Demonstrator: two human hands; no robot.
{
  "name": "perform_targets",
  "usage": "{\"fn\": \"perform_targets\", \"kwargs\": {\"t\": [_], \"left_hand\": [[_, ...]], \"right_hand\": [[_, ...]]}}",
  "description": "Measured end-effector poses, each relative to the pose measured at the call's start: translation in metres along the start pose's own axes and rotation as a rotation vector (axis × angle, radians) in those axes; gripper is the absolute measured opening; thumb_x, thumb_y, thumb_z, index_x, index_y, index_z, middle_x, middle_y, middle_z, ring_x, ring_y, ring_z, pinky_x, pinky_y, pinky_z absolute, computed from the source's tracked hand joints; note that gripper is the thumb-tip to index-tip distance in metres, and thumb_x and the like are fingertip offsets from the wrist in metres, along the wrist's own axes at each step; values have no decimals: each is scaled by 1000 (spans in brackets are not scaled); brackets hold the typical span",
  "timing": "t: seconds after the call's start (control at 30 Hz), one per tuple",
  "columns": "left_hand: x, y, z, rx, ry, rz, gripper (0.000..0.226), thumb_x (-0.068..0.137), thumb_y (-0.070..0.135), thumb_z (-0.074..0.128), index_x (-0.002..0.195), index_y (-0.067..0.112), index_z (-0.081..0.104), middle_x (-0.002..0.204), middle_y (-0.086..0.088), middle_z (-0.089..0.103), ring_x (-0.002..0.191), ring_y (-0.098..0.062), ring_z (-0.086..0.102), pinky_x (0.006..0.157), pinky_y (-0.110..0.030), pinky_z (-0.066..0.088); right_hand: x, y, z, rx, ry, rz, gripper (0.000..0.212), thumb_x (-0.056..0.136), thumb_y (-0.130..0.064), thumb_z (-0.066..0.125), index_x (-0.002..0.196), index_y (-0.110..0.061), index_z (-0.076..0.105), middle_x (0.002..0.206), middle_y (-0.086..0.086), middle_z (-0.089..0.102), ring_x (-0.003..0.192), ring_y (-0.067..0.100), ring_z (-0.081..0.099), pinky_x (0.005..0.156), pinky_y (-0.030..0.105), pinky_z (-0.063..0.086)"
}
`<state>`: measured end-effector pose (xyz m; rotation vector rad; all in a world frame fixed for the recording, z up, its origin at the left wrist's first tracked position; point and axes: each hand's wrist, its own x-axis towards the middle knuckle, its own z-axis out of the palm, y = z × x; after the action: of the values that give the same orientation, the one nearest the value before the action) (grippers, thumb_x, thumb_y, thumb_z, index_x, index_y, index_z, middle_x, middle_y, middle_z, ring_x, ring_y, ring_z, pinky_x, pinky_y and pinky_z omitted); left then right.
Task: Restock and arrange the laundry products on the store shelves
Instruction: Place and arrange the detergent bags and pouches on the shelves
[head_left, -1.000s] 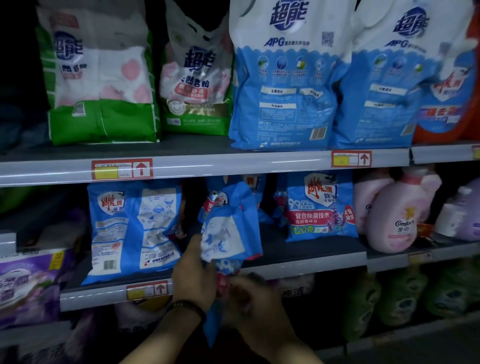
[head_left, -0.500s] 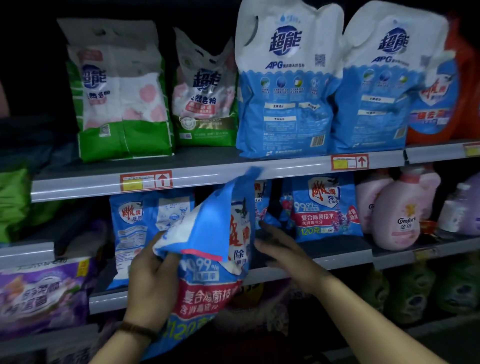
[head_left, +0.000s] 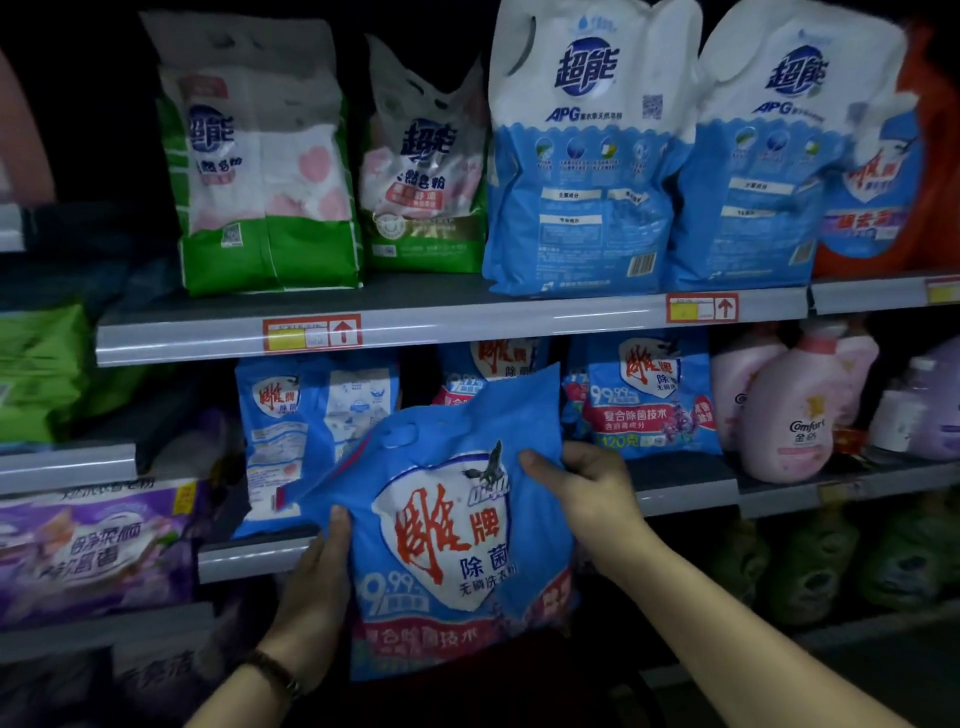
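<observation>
I hold a blue detergent powder bag (head_left: 447, 525) with a white shield and red characters, front facing me, in front of the middle shelf (head_left: 685, 493). My left hand (head_left: 317, 587) grips its left edge, thumb on the front. My right hand (head_left: 587, 488) pinches its upper right side. Matching blue bags stand on the shelf behind: one at the left (head_left: 306, 431) with its back showing, one at the right (head_left: 644, 395), and one (head_left: 498, 364) mostly hidden behind the held bag.
The upper shelf (head_left: 467, 322) carries green-and-white bags (head_left: 260, 171), two large blue-and-white pouches (head_left: 587, 156) and an orange bottle (head_left: 914, 182). Pink softener bottles (head_left: 789, 410) stand right of the blue bags. Purple packs (head_left: 93, 551) sit lower left, green bottles (head_left: 810, 566) lower right.
The bag was turned from edge-on and tilted to front-facing and lifted. My right hand moved from reaching toward the shelf onto the bag's upper right side. My view shifted slightly left and closer.
</observation>
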<state>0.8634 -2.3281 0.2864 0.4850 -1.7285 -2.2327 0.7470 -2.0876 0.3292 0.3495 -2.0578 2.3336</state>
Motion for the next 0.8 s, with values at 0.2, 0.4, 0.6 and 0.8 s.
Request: {"fn": "perform_targets", "kwargs": {"t": [0.2, 0.4, 0.6, 0.8], "left_hand": [[14, 33, 23, 232, 118, 228, 45, 107, 46, 50, 104, 9, 75, 96, 3, 77, 89, -12, 74, 75, -20, 55], [18, 10, 27, -158, -94, 93, 59, 96, 67, 55, 132, 22, 67, 127, -13, 74, 114, -32, 73, 101, -59, 56], [-2, -63, 51, -60, -185, 93, 80, 63, 45, 98, 134, 20, 68, 134, -14, 71, 120, -36, 70, 99, -51, 58], [3, -77, 74, -69, -140, 24, 41, 87, 10, 74, 126, 19, 68, 117, -4, 79, 102, -26, 78, 83, -41, 65]], "right_hand": [[-8, -29, -17, 33, 205, -43, 38, 90, -21, 83, 80, 12, 66, 76, 30, 71, 59, 42, 65, 57, 48, 56], [-21, -42, -8, 190, 184, 0, 11, 91, -14, 80, 82, -8, 83, 90, 14, 82, 86, 37, 79, 77, 52, 66], [-4, -37, -7, 231, 277, 156, 14, 85, -17, 88, 74, -14, 79, 86, 8, 82, 88, 36, 79, 88, 58, 63], [13, -27, -29, 250, 261, 318, 31, 86, -25, 87, 108, -5, 77, 100, 17, 81, 88, 40, 79, 86, 59, 62]]}}
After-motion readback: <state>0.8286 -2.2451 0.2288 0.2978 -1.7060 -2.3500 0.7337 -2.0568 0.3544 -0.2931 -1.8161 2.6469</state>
